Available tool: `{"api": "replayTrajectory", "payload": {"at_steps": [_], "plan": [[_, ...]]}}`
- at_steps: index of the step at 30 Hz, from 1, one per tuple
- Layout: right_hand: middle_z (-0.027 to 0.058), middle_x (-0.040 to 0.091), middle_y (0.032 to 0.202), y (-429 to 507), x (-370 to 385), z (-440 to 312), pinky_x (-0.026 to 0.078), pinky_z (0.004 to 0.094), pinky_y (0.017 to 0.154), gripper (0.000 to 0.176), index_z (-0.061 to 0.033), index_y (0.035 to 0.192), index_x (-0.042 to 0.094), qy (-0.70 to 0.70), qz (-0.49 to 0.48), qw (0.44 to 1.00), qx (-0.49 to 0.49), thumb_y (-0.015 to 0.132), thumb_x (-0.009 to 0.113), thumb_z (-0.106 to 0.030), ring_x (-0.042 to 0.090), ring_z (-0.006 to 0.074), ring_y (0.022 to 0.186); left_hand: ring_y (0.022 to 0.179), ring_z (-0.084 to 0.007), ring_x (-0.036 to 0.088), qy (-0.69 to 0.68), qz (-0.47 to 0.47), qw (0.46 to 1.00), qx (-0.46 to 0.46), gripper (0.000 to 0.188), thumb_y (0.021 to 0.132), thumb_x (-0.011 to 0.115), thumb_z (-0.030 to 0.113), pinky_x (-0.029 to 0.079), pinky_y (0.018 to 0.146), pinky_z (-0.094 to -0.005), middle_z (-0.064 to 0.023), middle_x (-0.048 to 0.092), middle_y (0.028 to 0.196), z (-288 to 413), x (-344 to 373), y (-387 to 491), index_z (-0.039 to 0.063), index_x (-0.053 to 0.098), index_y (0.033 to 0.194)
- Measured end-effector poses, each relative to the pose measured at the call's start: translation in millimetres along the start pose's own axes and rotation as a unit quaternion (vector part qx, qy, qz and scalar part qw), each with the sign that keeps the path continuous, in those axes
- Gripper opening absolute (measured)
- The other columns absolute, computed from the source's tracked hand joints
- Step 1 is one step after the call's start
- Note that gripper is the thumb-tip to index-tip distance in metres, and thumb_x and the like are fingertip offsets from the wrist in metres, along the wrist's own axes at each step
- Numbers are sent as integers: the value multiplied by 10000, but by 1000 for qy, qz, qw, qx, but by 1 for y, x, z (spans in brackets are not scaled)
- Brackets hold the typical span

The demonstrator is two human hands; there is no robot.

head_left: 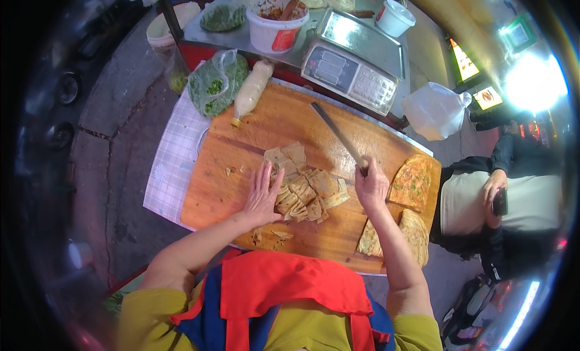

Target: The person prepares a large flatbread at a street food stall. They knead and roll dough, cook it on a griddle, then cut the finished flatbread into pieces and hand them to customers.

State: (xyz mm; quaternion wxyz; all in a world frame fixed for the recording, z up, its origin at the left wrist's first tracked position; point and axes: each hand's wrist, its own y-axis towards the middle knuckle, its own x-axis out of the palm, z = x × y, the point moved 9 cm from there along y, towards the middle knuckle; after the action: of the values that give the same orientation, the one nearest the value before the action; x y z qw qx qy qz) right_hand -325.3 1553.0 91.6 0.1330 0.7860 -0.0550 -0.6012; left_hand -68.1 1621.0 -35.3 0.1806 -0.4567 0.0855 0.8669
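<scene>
On a wooden cutting board (235, 165) lies a heap of cut flatbread pieces (301, 187). My left hand (265, 197) rests against the heap's left side, fingers spread, its thumb at the lower edge; it grips nothing that I can see. My right hand (371, 183) is closed around the handle of a long-bladed knife (337, 133), whose blade points up and left over the board, apart from the heap. To the right of my right hand lies a browned flatbread wedge with green bits (411, 182). Paler flatbread pieces (414, 235) lie below it, partly behind my forearm.
Beyond the board stand a digital scale (349, 74) and a white tub of red sauce (274, 33). A bag of chopped greens (217, 85) and a squeeze bottle (253, 90) lie at the upper left. A plastic bag (435, 108) hangs at right, near a person holding a phone (500, 201).
</scene>
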Motion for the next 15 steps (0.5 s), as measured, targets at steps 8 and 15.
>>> {"api": "replayTrajectory", "payload": {"at_steps": [8,15], "plan": [[235,198,1621,-50,66,1,373,514,1148,1138,-136,1595,252,1,-248,968,-45,661,902,-157,351,445,1415,1522,-499,-16,85,-121,988,40,1504,457,974,483,117,1159,-725,-296,-16,1639,1,-2,47,244,69,1634],[346,160,1591,-82,113,-51,335,572,1144,1284,-249,1580,294,47,-284,953,91,496,979,-316,316,496,1407,1470,-395,266,90,-112,985,92,1056,540,944,384,277,1107,-651,-212,321,1561,1,7,73,197,484,1472]]}}
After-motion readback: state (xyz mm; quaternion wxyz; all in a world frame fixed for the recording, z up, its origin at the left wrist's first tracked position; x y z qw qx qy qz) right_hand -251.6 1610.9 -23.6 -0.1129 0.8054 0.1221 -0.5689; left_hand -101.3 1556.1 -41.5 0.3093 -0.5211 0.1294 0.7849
